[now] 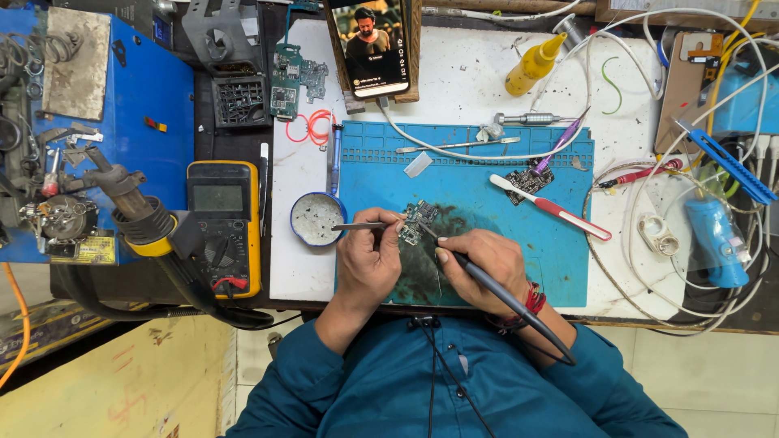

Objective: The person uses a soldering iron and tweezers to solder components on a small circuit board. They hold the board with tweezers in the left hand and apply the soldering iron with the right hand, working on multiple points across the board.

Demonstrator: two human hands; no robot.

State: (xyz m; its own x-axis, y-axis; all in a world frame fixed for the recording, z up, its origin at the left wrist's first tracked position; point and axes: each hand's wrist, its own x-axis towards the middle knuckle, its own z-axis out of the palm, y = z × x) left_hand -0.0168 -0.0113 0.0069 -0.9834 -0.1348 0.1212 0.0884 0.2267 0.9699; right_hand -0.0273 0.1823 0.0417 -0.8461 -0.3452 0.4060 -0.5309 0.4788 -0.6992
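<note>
Two hands meet over the small circuit board point(419, 222) at the centre of the blue mat point(560, 251): the left hand point(369, 259) pinches slim metal tweezers point(357, 226), the right hand point(479, 261) grips a dark soldering iron point(487, 280) like a pen. Steady wrists on the rubbery mat would likely help. At nine o'clock sits a round tin point(315, 219); at two o'clock, a red-handled toothbrush point(552, 208) on the bench point(471, 81).

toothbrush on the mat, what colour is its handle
The toothbrush has a red and white handle, seen in the head view, lying on the blue mat.
</note>
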